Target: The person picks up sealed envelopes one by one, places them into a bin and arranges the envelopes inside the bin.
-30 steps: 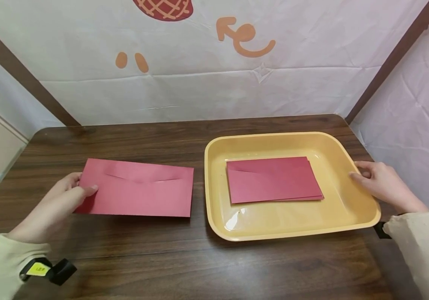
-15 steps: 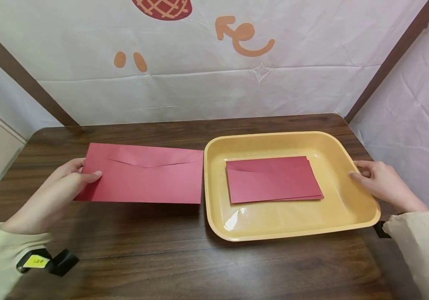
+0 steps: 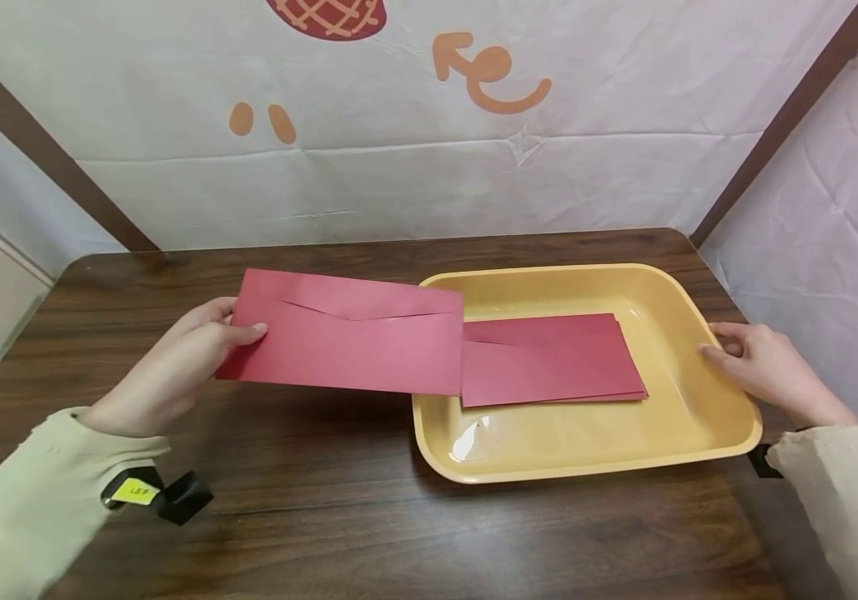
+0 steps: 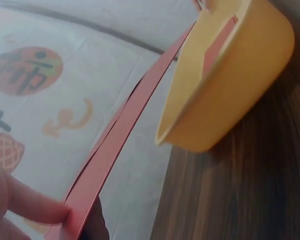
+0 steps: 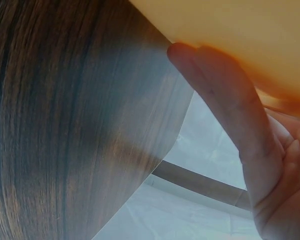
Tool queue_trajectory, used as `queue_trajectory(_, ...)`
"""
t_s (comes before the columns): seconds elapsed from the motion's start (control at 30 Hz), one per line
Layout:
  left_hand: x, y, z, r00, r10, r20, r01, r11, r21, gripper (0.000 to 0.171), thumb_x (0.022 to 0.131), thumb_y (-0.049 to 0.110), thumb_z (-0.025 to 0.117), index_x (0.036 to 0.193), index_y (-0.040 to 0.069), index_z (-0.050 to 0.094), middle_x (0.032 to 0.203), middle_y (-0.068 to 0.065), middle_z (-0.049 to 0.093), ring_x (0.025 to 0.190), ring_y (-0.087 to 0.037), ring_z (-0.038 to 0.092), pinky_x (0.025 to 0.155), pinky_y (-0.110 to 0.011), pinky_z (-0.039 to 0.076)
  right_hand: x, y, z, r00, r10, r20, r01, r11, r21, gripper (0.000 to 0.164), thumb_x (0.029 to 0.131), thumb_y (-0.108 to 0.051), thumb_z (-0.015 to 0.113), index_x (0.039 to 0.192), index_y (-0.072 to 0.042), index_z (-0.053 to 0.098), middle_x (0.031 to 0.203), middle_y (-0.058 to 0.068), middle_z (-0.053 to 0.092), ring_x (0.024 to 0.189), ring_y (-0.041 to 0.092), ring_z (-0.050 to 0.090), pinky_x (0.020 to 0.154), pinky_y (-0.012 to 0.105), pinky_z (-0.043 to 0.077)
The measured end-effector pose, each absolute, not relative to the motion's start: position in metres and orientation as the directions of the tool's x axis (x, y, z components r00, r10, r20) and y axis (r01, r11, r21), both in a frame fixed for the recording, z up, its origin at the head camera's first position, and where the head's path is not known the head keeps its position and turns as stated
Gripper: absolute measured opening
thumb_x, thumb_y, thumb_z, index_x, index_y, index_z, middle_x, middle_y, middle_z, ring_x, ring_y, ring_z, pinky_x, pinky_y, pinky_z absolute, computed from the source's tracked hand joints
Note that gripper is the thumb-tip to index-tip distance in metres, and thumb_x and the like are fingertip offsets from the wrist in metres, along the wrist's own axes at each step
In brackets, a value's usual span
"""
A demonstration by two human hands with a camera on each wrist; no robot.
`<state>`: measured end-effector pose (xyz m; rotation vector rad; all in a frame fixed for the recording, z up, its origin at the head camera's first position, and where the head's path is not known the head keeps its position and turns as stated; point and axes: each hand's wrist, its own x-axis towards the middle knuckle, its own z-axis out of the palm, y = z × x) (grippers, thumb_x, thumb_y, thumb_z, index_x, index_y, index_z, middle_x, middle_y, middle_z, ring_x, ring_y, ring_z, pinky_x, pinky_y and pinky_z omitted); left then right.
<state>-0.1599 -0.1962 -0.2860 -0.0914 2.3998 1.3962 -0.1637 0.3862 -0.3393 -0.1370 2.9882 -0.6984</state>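
My left hand (image 3: 181, 358) pinches the left end of a red envelope (image 3: 353, 337), thumb on top and fingers beneath. The envelope is raised off the table, and its right end overlaps the left rim of a yellow tray (image 3: 586, 454) in the head view. Seen edge-on in the left wrist view, the envelope (image 4: 120, 135) slants up toward the tray (image 4: 240, 90). Inside the tray lies a small stack of red envelopes (image 3: 556, 362), its left edge hidden by the held one. My right hand (image 3: 766, 367) grips the tray's right rim, thumb over the edge and fingers outside.
The dark wood table (image 3: 398, 533) carries the tray on its right half. Behind it hangs a white printed cloth (image 3: 398, 192), and a pale cloth wall (image 3: 841, 250) rises at the right. A black strap (image 3: 154, 492) sticks out from my left sleeve.
My left hand has carried the envelope up and to the right, from beside the tray to over its left rim. The right hand and the tray have stayed in place.
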Motion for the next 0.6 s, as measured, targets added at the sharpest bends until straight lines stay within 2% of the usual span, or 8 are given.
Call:
queue_trajectory(0.27, -0.160, -0.162, -0.281, -0.918, 0.203, -0.341, -0.231, 0.426, 0.875, 0.044, 0.101, 0.015, 0.039, 0.139, -0.005, 0.030, 0.091, 0.007, 0.061, 0.081, -0.007, 0.060, 0.075, -0.027, 0.046, -0.163, 0.387, -0.340, -0.993, -0.110, -0.032, -0.084, 0.891, -0.447, 0.046, 0.094, -0.019, 0.057, 0.126, 0.013, 0.053, 0.089, 0.022, 0.072, 0.058, 0.000, 0.061, 0.057, 0.017, 0.044)
queue_trajectory(0.6, -0.160, -0.124, -0.283, -0.905, 0.289, -0.312, -0.197, 0.367, 0.909, 0.047, 0.093, 0.005, 0.047, 0.134, -0.007, 0.029, 0.104, -0.009, 0.063, 0.083, -0.007, 0.061, 0.082, -0.026, 0.044, -0.163, 0.386, -0.338, -0.993, -0.107, -0.047, -0.075, 0.891, -0.448, 0.047, 0.094, -0.020, 0.057, 0.127, 0.013, 0.052, 0.091, 0.023, 0.072, 0.058, 0.000, 0.061, 0.057, 0.017, 0.044)
